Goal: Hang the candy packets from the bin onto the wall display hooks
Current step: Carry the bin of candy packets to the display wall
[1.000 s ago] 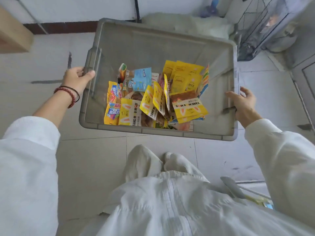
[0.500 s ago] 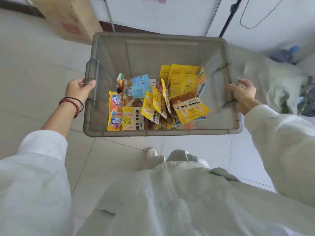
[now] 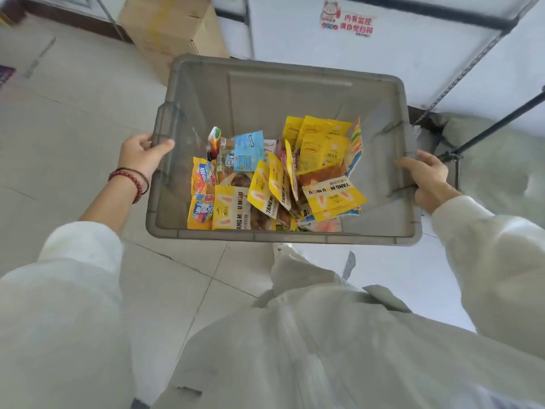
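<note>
You're gripping the grey bin (image 3: 295,84) of candy packets (image 3: 274,184), left hand (image 3: 141,154) and right hand (image 3: 427,178) curled round its side rims, above pale floor tiles (image 3: 73,113); cardboard box (image 3: 174,28) far left by the white wall (image 3: 309,48).

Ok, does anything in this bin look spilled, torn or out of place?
Nothing stands out. The candy packets lie in a jumbled heap at the near end of the bin, some on edge, all inside it. Left hand and right hand grip its handles.
</note>
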`<state>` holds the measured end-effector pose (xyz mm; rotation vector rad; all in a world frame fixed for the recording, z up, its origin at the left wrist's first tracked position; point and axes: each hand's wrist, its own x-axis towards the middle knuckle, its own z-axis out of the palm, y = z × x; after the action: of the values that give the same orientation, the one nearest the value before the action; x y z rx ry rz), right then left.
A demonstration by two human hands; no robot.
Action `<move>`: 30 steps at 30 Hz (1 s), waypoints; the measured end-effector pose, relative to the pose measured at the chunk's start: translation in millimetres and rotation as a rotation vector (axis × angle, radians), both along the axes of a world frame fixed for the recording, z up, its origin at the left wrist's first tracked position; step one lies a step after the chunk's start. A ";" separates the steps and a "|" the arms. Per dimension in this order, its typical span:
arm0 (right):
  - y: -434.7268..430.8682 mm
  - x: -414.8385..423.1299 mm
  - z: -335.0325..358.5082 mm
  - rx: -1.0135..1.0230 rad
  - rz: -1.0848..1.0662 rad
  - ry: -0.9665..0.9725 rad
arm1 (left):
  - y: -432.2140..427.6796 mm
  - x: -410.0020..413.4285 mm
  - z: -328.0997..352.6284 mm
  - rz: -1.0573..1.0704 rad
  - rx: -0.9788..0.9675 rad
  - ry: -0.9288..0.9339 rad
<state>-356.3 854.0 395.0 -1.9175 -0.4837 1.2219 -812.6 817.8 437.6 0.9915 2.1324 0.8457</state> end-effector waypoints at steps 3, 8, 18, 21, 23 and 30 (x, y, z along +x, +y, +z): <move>58.7 -42.3 8.0 0.026 0.007 -0.009 | 50.6 -40.3 0.1 0.002 -0.071 0.019; 151.0 -100.2 22.4 0.022 -0.014 -0.013 | 153.8 -94.2 -1.7 -0.042 -0.082 0.006; 253.1 -185.9 -3.1 -0.001 -0.228 -0.003 | 370.9 -180.5 -26.5 -0.250 -0.190 -0.035; 275.0 -197.3 -11.9 -0.068 -0.282 0.042 | 425.1 -182.4 -29.4 -0.318 -0.215 0.024; 294.2 -201.2 -19.2 -0.086 -0.314 0.054 | 457.1 -181.9 -36.8 -0.334 -0.239 0.064; 377.3 -190.9 -79.9 -0.200 -0.191 0.018 | 512.2 -178.5 -110.1 -0.283 -0.370 0.092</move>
<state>-547.2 1231.3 315.1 -2.0650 -0.1674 1.1978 -991.1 1330.0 327.5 1.1125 2.0579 0.2609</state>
